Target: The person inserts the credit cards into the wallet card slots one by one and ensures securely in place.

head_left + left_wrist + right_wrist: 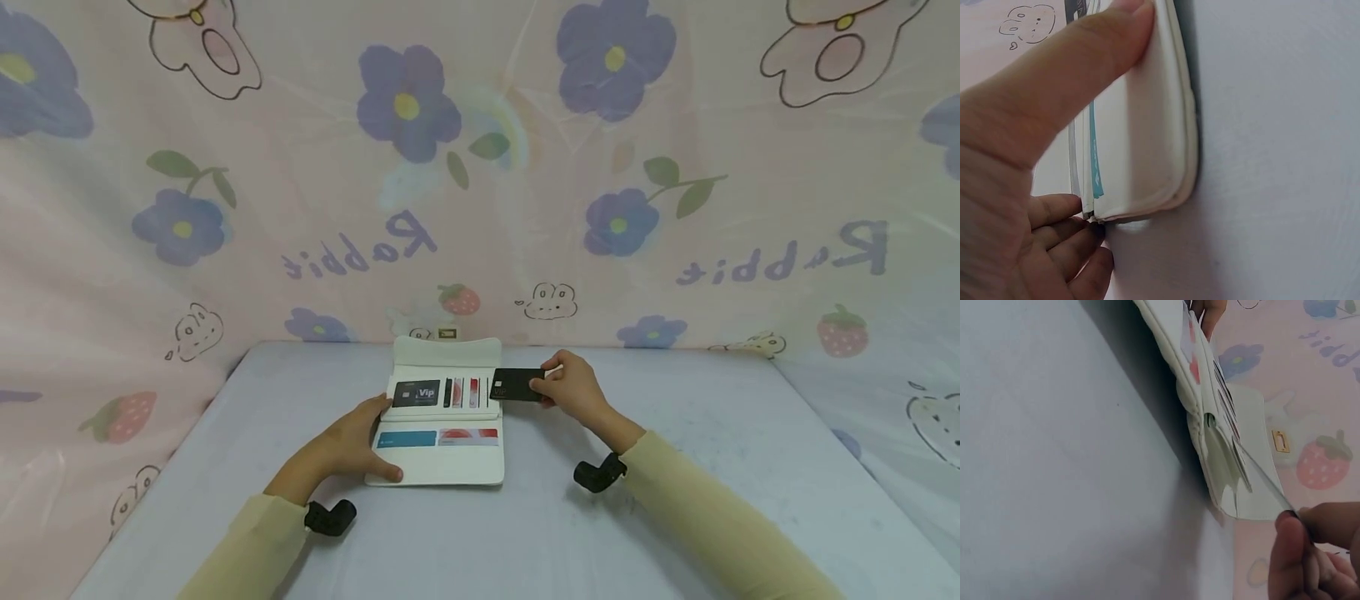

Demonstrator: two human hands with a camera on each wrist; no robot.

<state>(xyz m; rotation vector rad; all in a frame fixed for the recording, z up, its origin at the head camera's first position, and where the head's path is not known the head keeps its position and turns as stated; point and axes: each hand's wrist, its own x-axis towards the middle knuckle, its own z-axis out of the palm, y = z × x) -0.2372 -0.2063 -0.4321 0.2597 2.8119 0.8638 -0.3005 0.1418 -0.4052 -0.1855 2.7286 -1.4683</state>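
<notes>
A white wallet point(453, 471) lies unfolded on the table, with cards in its slots. Among them are a dark Vip card point(416, 393), a teal card point(407, 439) and a red-and-white card point(468, 437). My left hand point(337, 442) holds the wallet's left side, thumb on the lower panel and fingers along the edge. Between thumb and fingers, my right hand point(577, 392) pinches a black card point(516, 385). That card's left end meets the wallet's right edge at the slotted panel; in the right wrist view the card point(1266, 478) appears edge-on, tilted, its tip at the slots.
A white-covered table point(480, 542) extends around the wallet. Behind it hangs a pink curtain point(525, 192) printed with flowers, rabbits and strawberries. A gold clasp point(1281, 441) shows near the wallet's upper flap. Black wrist cameras point(600, 473) sit below both hands.
</notes>
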